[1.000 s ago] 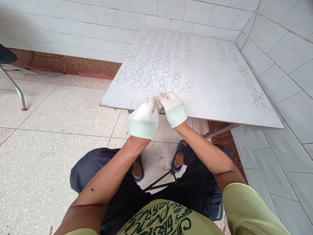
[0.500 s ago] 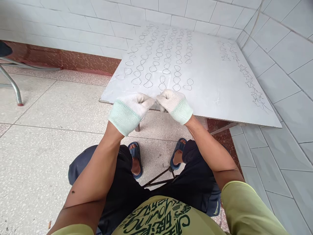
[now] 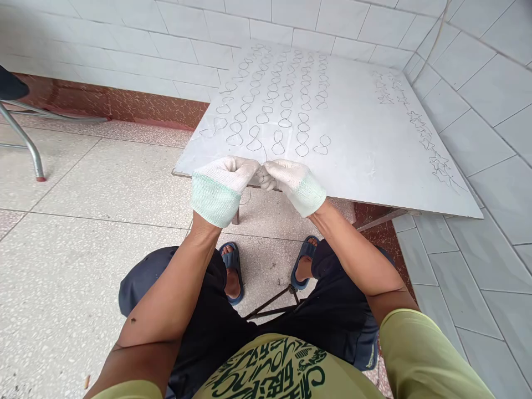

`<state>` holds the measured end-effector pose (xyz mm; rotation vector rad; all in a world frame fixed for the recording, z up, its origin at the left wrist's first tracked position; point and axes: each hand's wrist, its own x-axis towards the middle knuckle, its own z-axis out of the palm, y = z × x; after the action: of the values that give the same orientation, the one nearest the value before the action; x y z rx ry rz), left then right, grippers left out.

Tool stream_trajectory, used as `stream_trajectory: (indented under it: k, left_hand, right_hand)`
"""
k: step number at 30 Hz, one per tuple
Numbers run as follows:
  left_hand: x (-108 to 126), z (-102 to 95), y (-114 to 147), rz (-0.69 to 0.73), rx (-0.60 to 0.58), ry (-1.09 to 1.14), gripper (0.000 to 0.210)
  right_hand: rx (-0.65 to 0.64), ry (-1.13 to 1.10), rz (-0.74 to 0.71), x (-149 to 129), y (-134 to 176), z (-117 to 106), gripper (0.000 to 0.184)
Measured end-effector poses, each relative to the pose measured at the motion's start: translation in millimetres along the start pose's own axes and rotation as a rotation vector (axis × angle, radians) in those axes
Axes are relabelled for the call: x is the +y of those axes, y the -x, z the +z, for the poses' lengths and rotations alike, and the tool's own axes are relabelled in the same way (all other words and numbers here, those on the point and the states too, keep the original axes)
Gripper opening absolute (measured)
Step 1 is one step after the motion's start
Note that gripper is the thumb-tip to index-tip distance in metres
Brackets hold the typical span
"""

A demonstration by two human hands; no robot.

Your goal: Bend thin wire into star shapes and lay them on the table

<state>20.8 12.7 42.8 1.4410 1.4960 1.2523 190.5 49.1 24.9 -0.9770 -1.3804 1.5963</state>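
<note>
My left hand [image 3: 226,185], in a white glove with a pale green cuff, pinches a thin dark wire [image 3: 265,152] near the table's front edge. My right hand [image 3: 291,180], gloved the same way, is closed on this wire too, its fingertips close against the left ones. One wire end rises above the fingers over the table, and a curved part hangs below my left hand. Beyond the hands, several wire figure-eights [image 3: 278,142] lie in rows on the white tabletop [image 3: 353,133]. Exactly how the fingertips bend the wire is hidden.
Star-shaped wire pieces [image 3: 421,132] lie along the table's right side. Tiled walls [image 3: 291,16] stand behind and to the right. A metal chair leg [image 3: 31,147] is at far left. Below are my slippered feet [image 3: 233,271] and a thin dark stand [image 3: 270,305].
My hands have shifted slightly, the right fingers now stretching more toward the left. A wire end now stands up above the fingertips. The view has moved a little.
</note>
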Motion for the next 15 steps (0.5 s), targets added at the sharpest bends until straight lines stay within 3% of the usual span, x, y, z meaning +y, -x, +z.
stream_trajectory:
  k: [6,15]
  left_hand:
    - [15,-2.9,11,-0.059,0.002,-0.137,0.035]
    - [24,0.6,21,0.049,-0.016,-0.27,0.043]
  right_hand:
    - [-0.024,-0.013,0.013,-6,5,-4,0.038]
    - [-0.095,-0.051,0.075,-12,10,-1,0.048]
